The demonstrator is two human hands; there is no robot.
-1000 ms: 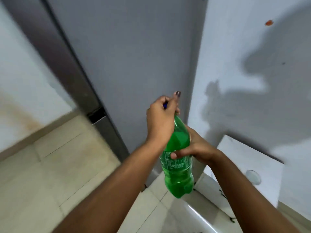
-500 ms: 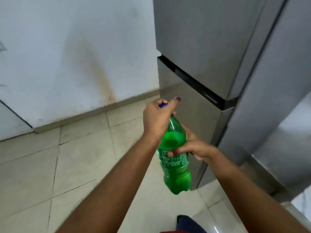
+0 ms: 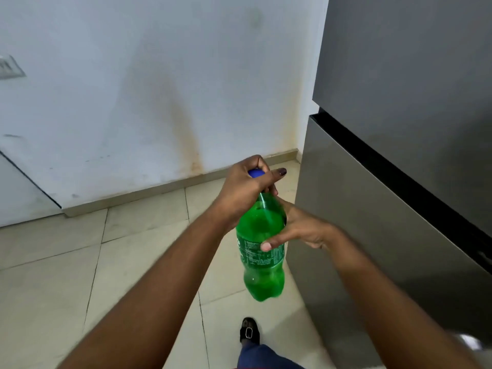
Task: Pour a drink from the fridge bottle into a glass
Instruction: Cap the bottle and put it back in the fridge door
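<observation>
Beside a closed grey fridge (image 3: 399, 182), over a pale tiled floor (image 3: 80, 275), a person holds a green plastic bottle (image 3: 262, 251) upright in mid-air with both hands. Their left hand (image 3: 247, 190) is curled down over the top, fingers closed round the blue cap (image 3: 256, 173), of which only a sliver shows. Their right hand (image 3: 298, 230) wraps the bottle's shoulder from the fridge side, thumb pressed across the label. Green liquid fills most of the bottle. One dark shoe (image 3: 249, 332) shows on the floor directly below. No glass or desk is in sight, so pouring looks some way off; the cap seems to be on, and the grip suggests it is about to be twisted. The main risk is that a fizzy drink, jostled while carried, could foam out once the cap loosens and spill onto the floor and shoe. A hard squeeze from the right hand on the soft plastic would push liquid up too.
</observation>
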